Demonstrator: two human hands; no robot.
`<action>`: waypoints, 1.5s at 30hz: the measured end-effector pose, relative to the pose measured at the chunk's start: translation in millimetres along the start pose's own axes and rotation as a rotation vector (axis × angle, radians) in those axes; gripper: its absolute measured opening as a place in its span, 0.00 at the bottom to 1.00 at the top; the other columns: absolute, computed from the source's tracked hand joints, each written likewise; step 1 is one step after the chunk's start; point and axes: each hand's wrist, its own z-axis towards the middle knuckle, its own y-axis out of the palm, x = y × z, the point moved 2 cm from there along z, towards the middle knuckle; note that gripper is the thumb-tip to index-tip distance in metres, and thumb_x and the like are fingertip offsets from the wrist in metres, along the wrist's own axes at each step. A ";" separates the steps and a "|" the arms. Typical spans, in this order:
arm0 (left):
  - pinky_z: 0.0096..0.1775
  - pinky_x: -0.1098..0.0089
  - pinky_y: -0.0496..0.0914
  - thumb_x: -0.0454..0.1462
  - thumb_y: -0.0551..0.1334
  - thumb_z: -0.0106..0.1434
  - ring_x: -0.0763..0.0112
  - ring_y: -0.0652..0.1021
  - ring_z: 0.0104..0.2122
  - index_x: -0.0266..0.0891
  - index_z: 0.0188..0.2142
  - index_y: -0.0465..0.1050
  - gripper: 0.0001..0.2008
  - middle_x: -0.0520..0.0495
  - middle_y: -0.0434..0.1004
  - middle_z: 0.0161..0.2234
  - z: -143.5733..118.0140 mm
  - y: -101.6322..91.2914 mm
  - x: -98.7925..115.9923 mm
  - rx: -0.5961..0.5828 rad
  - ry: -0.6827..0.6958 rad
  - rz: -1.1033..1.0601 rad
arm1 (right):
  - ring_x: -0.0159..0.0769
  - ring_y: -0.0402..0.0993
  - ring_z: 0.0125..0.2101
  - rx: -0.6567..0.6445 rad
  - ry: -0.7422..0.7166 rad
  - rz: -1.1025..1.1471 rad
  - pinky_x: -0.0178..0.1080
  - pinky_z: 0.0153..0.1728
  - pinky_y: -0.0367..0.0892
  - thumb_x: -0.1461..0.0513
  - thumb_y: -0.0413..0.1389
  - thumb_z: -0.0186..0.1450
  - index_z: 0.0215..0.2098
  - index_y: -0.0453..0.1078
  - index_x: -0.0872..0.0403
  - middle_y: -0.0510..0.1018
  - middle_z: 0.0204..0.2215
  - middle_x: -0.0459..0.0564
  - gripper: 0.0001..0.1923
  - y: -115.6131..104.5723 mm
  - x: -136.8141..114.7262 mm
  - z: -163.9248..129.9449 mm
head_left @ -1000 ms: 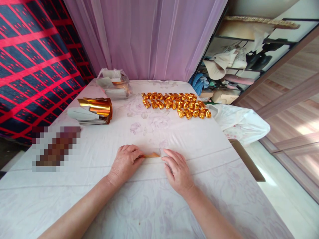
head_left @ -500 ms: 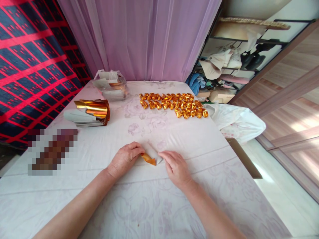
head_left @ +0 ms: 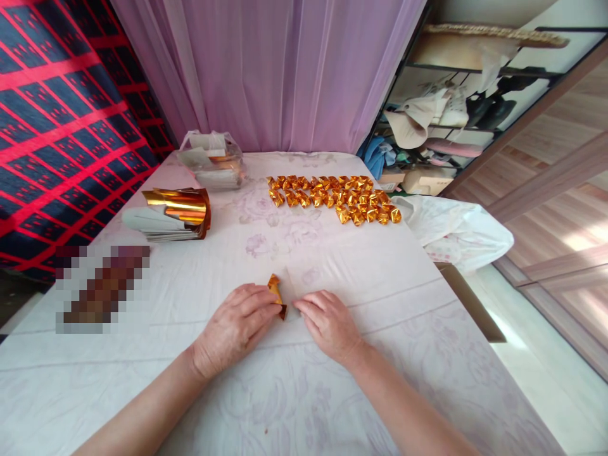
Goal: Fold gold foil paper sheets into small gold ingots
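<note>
One gold foil piece is sitting between both hands at the near middle of the table, now folded small and standing up off the cloth; half a second back it was lying flatter and longer, a second back it was a flat strip. So the fold is tightening into a compact shape, close to the finished look. Left hand is pinching the foil with its fingertips pressed together on it. Right hand is resting fingers-down on the cloth just beside it; whether it is touching the foil, I cannot tell. Further out: a block of folded gold pieces is lying in rows toward the far edge, a stack of foil sheets is sitting far left, a clear bag behind that. A white plastic bag is hanging off the right edge.
</note>
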 end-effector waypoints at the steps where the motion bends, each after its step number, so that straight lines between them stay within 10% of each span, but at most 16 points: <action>1: 0.56 0.59 0.68 0.35 0.58 0.68 0.63 0.75 0.51 0.40 0.48 0.75 0.11 0.46 0.79 0.48 -3.2 0.7 5.9 -0.013 0.028 0.025 | 0.40 0.72 0.39 -0.003 -0.001 0.002 0.43 0.41 0.69 0.70 0.52 0.65 0.46 0.73 0.52 0.78 0.38 0.51 0.15 0.0 -0.9 0.1; 15: 0.58 0.57 0.63 0.38 0.55 0.71 0.61 0.74 0.53 0.42 0.48 0.75 0.12 0.51 0.80 0.49 -15.5 16.9 -4.9 -0.143 -0.042 0.176 | 0.41 0.70 0.46 -0.020 -0.147 -0.133 0.45 0.44 0.69 0.70 0.52 0.64 0.58 0.67 0.48 0.73 0.49 0.54 0.25 -6.1 -1.9 13.4; 31: 0.58 0.59 0.60 0.40 0.57 0.69 0.62 0.73 0.52 0.39 0.51 0.73 0.14 0.47 0.77 0.51 -28.2 16.2 15.4 -0.167 -0.127 0.220 | 0.34 0.72 0.38 -0.005 -0.292 -0.061 0.40 0.40 0.62 0.64 0.51 0.71 0.39 0.74 0.51 0.80 0.34 0.46 0.09 -0.2 -11.5 15.7; 45: 0.58 0.57 0.61 0.40 0.57 0.70 0.61 0.74 0.53 0.43 0.52 0.72 0.14 0.48 0.77 0.52 -33.2 15.6 23.7 -0.186 -0.193 0.190 | 0.37 0.71 0.38 -0.016 0.067 0.185 0.43 0.42 0.65 0.63 0.57 0.65 0.33 0.75 0.50 0.78 0.35 0.48 0.04 7.3 0.8 26.0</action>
